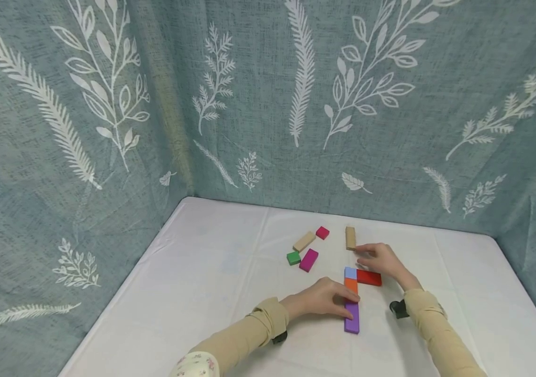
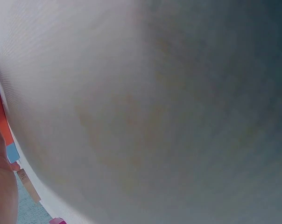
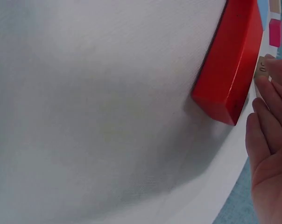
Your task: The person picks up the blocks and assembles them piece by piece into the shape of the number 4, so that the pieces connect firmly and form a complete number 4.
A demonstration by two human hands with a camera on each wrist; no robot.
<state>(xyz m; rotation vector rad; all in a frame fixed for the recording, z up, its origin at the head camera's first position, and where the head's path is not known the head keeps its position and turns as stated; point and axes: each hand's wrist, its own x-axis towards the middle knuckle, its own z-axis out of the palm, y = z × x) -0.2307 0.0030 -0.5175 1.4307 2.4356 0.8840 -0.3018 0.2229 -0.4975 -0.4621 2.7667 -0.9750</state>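
Observation:
In the head view, a purple block [image 1: 352, 324], an orange block [image 1: 350, 284] and a light blue block [image 1: 350, 273] form a straight row. A red block [image 1: 369, 277] lies crosswise at the row's far end, against the light blue block. My left hand [image 1: 322, 297] lies over the row, its index finger across the orange block and its thumb on the purple one. The fingers of my right hand [image 1: 383, 260] reach the near end of an upright-lying tan block [image 1: 350, 236]. In the right wrist view these fingers look fairly straight, and contact is hard to judge.
Left of the tan block lie another tan block [image 1: 304, 241], a small crimson block [image 1: 322, 232], a green block [image 1: 293, 258] and a magenta block [image 1: 309, 260]. A white cloth [image 1: 202, 262] covers the table. Patterned blue-green curtains [image 1: 258, 104] hang behind and beside it.

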